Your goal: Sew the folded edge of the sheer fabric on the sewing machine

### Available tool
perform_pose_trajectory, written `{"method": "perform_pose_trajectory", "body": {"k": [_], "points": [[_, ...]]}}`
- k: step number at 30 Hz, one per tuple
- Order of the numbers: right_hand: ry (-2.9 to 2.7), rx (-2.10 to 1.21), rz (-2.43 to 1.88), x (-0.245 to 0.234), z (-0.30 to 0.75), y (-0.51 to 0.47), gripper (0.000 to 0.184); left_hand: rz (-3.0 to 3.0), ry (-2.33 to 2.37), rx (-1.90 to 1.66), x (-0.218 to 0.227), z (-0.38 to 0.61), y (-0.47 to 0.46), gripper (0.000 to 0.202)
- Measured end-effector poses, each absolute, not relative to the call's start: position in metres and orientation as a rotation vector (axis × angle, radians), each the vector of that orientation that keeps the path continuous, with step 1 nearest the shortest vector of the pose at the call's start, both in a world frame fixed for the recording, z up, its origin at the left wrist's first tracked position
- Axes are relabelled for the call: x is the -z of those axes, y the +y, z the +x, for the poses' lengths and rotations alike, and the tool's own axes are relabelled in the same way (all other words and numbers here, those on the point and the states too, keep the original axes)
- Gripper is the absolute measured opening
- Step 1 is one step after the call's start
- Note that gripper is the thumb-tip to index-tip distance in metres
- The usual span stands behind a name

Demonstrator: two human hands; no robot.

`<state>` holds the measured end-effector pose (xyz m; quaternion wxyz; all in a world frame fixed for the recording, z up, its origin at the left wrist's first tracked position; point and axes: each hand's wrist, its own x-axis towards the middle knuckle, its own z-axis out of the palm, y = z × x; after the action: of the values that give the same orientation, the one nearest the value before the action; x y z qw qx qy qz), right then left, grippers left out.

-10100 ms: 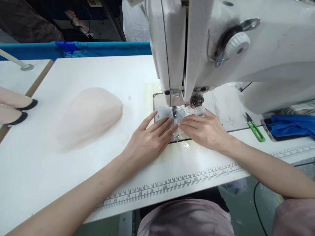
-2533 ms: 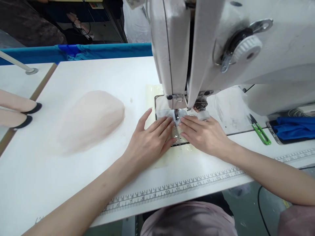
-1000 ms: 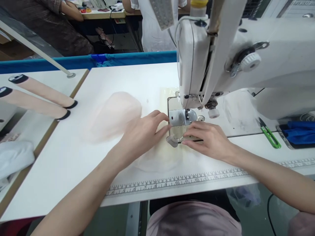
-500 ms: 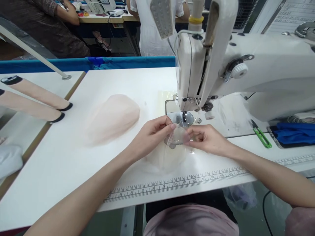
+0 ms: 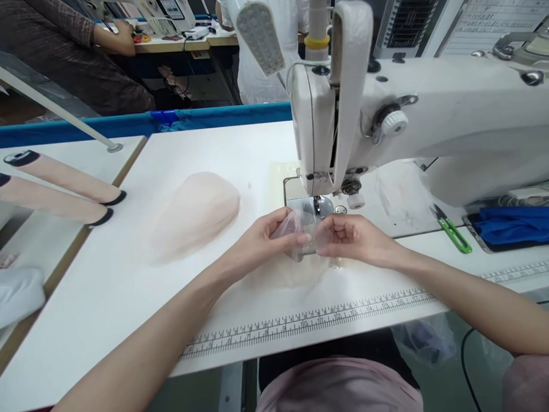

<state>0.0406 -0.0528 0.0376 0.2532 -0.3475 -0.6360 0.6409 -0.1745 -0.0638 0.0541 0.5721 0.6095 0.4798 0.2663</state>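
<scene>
Just in front of the sewing machine's needle area, my left hand (image 5: 278, 234) pinches a piece of thin sheer fabric (image 5: 294, 222) between thumb and fingers. My right hand (image 5: 349, 237) pinches the fabric's other side, close to the left fingertips. Part of the pale cloth spreads down on the table below the hands. Behind the fingers, the metal needle plate (image 5: 302, 203) and presser foot (image 5: 317, 205) of the white sewing machine (image 5: 317, 126) show. Left of my hands, a stack of sheer pinkish fabric pieces (image 5: 201, 212) lies flat.
Green thread snips (image 5: 452, 229) and a blue cloth (image 5: 510, 225) on a dark tray lie at right. A ruler strip (image 5: 300, 324) runs along the table's front edge. Two padded pink rollers (image 5: 64, 177) stand at left. Co-workers sit beyond the blue-edged barrier (image 5: 231, 113).
My left fingers have shifted on the sheer fabric, which now bunches up over them. My hands stay close together before the needle. The view has turned slightly right.
</scene>
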Motion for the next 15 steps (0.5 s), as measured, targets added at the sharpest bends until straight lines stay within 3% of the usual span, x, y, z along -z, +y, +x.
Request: {"method": "perform_pose_trajectory", "body": {"k": [9,13,15], "points": [[-1.802,-1.549,-1.014,-0.035,0.041,-0.053,0.027,1.359,1.122,-0.584,-0.053,-0.164,-0.067,0.022],[-1.869,-1.469,-1.046,-0.034,0.042,-0.053,0.019,1.364,1.152,-0.623,-0.049,-0.161,-0.068,0.024],[-1.931,-1.445,-1.056,-0.034,0.044,-0.052,0.025,1.351,1.16,-0.658,-0.048,-0.16,-0.068,0.022]]}}
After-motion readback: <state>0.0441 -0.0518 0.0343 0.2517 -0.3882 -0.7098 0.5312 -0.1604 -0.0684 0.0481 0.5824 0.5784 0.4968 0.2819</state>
